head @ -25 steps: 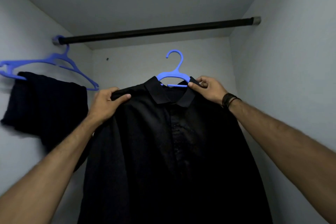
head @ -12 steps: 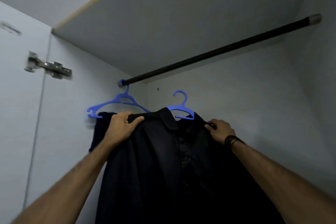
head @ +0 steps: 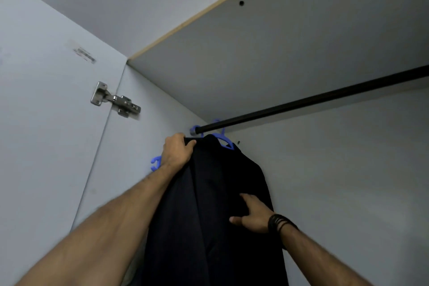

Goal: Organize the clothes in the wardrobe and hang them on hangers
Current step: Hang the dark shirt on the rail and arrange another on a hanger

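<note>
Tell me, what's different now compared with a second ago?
The black shirt on its blue hanger went up and left, and its hook now appears to be over the rod near the left end. The right hand let go of the shoulder and dropped to the shirt's front. The left hand still grips the other shoulder; the second hanger stays on the rod.

We look from our head-worn camera steeply upward into the wardrobe's left corner, close beneath the black rail [head: 308, 103] and door hinge [head: 115, 100].
</note>
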Tool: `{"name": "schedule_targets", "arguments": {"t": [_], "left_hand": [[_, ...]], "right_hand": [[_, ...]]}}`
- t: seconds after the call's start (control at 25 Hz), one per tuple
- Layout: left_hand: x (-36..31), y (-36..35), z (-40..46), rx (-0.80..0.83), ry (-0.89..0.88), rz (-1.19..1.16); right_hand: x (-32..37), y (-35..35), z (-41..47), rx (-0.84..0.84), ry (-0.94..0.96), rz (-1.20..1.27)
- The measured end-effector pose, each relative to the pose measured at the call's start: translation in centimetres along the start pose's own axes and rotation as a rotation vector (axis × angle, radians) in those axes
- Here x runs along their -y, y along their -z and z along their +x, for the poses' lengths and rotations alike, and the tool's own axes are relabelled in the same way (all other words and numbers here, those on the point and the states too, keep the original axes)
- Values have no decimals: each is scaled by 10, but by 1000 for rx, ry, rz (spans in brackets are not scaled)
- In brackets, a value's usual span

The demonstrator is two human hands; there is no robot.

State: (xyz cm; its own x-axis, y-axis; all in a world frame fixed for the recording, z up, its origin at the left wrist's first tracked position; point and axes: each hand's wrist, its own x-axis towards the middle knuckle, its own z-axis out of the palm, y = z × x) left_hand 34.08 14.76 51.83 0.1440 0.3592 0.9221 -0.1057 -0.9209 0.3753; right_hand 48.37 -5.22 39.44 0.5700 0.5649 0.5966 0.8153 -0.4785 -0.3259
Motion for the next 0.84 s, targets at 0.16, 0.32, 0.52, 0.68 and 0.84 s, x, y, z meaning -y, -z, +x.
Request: {"name": "schedule_targets", "arguments": {"t": [0.16,0.32,0.52,0.68,0.84], "left_hand": [[17,15,5,-26,-29,86],[44,31,-32,-88,-116,260],[46,47,-70,-198,-208,571],[53,16,-130,101,-726,830],[79,-22,-234,620,-631,939]], "right_hand": [[14,-43,15,91,84,18],[22,-90,6,154,54,40],[43,-140,-17,196,74,112],[40,-169,-64,265,83,73],[5,-200,-124,454,56,28]]}}
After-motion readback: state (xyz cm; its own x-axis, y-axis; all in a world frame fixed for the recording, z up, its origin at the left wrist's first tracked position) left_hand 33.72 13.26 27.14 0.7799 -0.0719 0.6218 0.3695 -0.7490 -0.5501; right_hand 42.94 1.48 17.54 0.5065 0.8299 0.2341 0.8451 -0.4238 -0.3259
